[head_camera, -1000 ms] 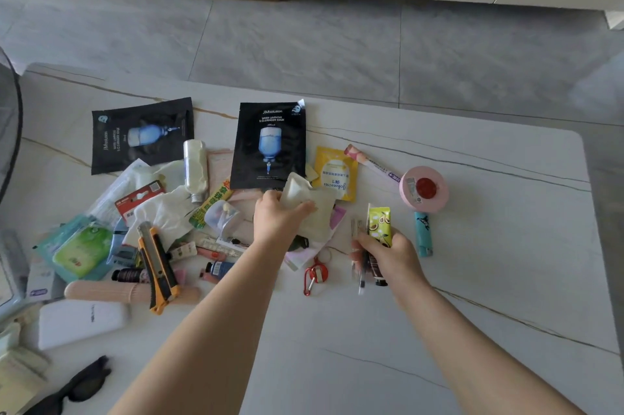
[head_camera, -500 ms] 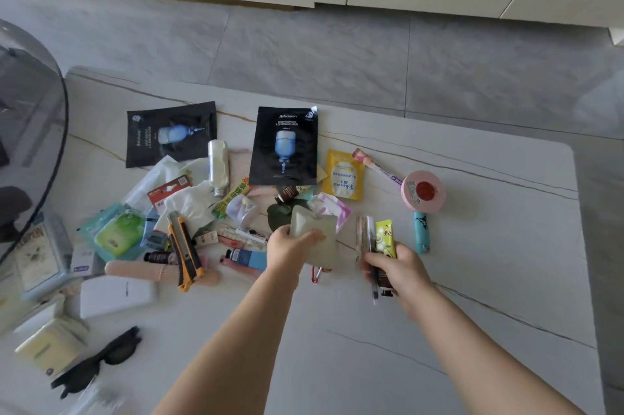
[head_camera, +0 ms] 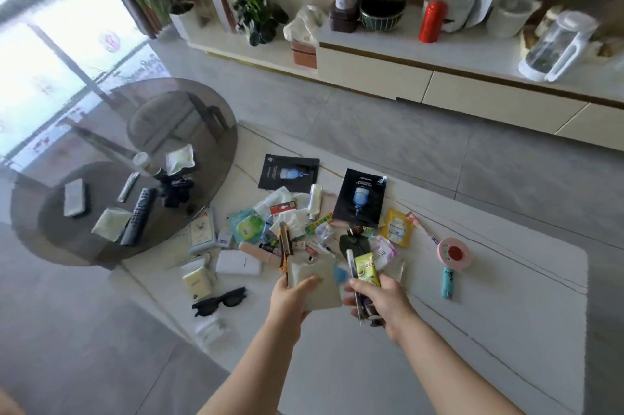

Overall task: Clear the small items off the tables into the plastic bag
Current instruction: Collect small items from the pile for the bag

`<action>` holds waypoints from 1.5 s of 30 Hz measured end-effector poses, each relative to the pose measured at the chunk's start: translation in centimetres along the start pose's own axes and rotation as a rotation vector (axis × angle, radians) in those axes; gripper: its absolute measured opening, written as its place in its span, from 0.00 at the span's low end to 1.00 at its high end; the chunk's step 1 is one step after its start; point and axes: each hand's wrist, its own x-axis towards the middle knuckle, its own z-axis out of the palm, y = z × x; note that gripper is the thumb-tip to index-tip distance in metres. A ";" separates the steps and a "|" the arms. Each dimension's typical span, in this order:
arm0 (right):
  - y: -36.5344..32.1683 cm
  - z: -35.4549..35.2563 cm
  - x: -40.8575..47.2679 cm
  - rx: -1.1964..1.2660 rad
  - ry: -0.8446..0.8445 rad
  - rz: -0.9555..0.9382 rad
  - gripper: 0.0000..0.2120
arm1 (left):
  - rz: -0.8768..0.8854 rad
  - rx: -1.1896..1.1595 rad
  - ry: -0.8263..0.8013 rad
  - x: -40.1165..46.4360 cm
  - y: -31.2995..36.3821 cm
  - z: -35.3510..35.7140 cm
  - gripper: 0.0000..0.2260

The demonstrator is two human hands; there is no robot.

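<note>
While only the head view is given, a flat pale packet (head_camera: pixel 317 286) is seen pinched by the left hand (head_camera: pixel 290 303), thumb on its face and fingers (head_camera: pixel 305 311) curled behind its lower left corner, raised over the white counter (head_camera: pixel 506 296); it is judged light, soft and floppy, best taken by an edge. A green sachet (head_camera: pixel 367 268) and thin tubes (head_camera: pixel 353 279), judged light and slippery, are clutched as a bundle in the right hand (head_camera: pixel 381 303), sticking up past the curled fingers (head_camera: pixel 366 291). No plastic bag can be made out, and the remaining clutter (head_camera: pixel 304 225) is left lying on the counter.
</note>
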 end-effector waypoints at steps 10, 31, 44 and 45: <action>-2.7 10.9 -11.5 -0.318 -0.305 -0.053 0.07 | 0.136 -0.278 0.131 -15.4 2.6 -13.1 0.12; 12.0 40.8 -32.5 -1.074 -0.932 -0.088 0.08 | 0.189 -0.978 0.653 -34.8 -8.1 -44.7 0.12; 24.0 52.9 -39.9 -1.335 -0.939 -0.022 0.04 | 0.150 -1.154 0.838 -38.6 -17.9 -57.6 0.14; 24.8 53.7 -39.9 -1.381 -0.944 -0.042 0.05 | 0.137 -1.171 0.845 -38.4 -18.2 -58.2 0.14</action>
